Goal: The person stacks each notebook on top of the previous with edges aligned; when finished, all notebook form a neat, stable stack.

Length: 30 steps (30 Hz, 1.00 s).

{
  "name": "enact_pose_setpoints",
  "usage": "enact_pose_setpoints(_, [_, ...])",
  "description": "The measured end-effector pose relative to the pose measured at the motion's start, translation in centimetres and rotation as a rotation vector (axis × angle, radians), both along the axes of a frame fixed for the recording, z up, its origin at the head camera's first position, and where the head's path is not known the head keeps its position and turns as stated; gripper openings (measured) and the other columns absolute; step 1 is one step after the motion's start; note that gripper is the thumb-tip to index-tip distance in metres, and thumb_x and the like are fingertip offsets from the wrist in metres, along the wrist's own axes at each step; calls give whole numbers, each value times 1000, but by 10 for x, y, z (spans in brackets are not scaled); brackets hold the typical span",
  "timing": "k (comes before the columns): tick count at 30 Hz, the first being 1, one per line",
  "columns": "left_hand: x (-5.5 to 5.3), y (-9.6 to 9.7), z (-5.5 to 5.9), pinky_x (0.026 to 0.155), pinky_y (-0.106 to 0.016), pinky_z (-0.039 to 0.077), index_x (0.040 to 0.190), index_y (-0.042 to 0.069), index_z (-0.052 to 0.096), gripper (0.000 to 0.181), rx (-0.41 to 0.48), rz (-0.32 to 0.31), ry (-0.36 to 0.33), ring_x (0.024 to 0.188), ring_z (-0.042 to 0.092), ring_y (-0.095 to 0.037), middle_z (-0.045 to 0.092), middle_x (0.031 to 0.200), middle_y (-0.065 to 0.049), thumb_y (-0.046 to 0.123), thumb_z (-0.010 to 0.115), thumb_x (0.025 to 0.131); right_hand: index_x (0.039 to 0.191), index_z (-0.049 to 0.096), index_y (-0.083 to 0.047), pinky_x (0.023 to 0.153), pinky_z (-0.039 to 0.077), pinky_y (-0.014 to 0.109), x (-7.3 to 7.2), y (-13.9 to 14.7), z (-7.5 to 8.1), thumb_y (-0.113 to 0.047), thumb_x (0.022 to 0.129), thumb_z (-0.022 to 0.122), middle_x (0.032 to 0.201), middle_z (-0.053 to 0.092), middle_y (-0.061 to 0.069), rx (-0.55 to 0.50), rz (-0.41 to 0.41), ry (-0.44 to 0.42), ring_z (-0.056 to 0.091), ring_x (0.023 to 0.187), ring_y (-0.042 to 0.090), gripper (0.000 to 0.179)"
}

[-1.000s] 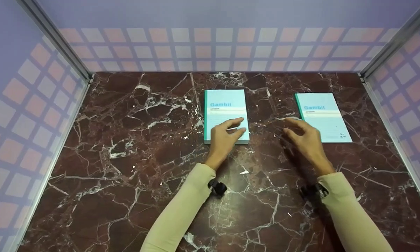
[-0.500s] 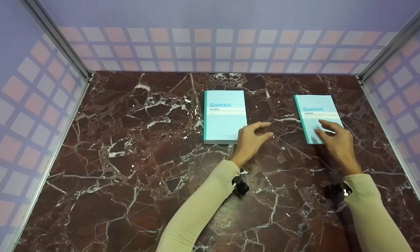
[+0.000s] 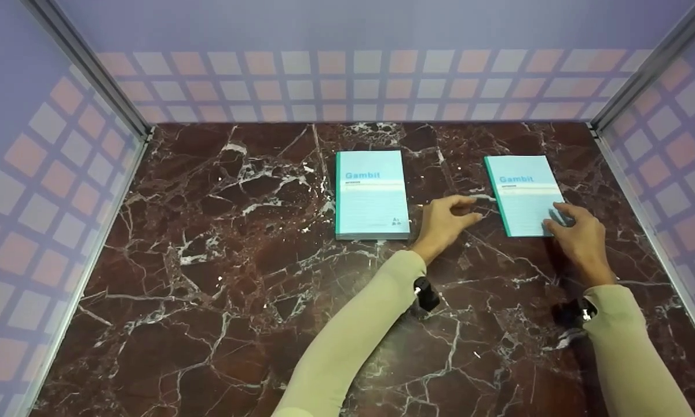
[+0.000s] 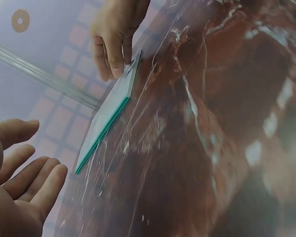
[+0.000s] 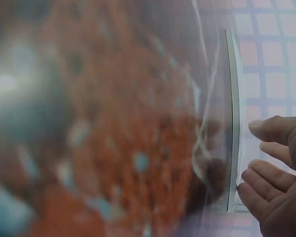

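Observation:
Two pale blue "Gambit" notebooks with green spines lie face up on the table in the head view. The left notebook (image 3: 370, 200) shows a thick front edge, like a stack. The thinner right notebook (image 3: 521, 202) sits slightly angled. Between them hovers my left hand (image 3: 445, 225), fingers loosely bent and holding nothing. My right hand (image 3: 582, 238) is at the lower right corner of the thinner notebook, thumb and fingers apart and overlapping its cover. In the left wrist view, the right hand's fingertips come down close over that notebook (image 4: 108, 111). The right wrist view catches its edge (image 5: 232, 133) side-on.
The dark red marble table (image 3: 220, 324) has white veins. Purple panels with pink and white squares enclose its back (image 3: 347, 84) and both sides. A small black wrist camera (image 3: 426, 294) is on the left sleeve, another (image 3: 573, 313) on the right.
My left hand has moved right, off the thick notebook into the gap. My right hand has passed from the thinner notebook's left side to its lower right corner. The notebooks stay about where they were.

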<state>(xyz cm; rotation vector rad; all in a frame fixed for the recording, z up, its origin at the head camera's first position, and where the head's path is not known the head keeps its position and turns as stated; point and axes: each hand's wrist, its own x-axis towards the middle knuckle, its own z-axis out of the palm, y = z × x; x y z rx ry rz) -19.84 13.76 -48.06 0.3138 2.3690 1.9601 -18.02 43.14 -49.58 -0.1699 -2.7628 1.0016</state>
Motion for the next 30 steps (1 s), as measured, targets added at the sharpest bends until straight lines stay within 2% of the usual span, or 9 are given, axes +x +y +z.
enact_pose_setpoints(7, [-3,21,-1,84,-16,55,121,16,82,34,114,16,-130,97,67,2,75,115,14,30,88,91,133,64,16,110,41,69,2,4,0,-8,99,73,137,57,42,13,-78,-5,50,132,59,43])
enact_pose_setpoints(12, [-3,32,-6,84,-19,56,124,14,81,34,140,-4,-196,97,67,0,75,116,11,27,86,93,136,62,16,111,40,69,4,4,-1,-11,99,72,138,57,42,4,-106,-30,50,132,60,46])
enact_pose_setpoints(17, [-3,44,-14,79,-19,57,125,12,80,34,133,-14,-267,89,69,-1,76,118,6,19,86,93,138,61,15,111,41,67,7,5,-1,-15,99,72,138,58,40,2,-140,-61,51,131,58,50])
enact_pose_setpoints(19, [-2,47,-17,79,-20,57,125,12,80,33,129,-19,-284,88,70,-2,77,117,5,17,85,93,138,61,14,111,41,67,10,5,0,-16,100,72,139,57,40,-1,-142,-73,51,131,58,50])
enact_pose_setpoints(26, [1,53,-22,92,-21,55,131,15,77,36,102,-78,-282,108,68,-5,74,124,11,21,82,96,134,66,12,110,41,68,19,7,1,-17,101,72,139,56,40,-1,-124,-72,51,130,59,44])
enact_pose_setpoints(30, [5,53,-21,94,-24,56,135,15,75,38,96,-121,-292,108,68,-6,73,127,8,24,79,98,137,65,10,110,41,68,23,9,-1,-19,103,71,143,54,39,-25,-114,-100,50,132,58,46])
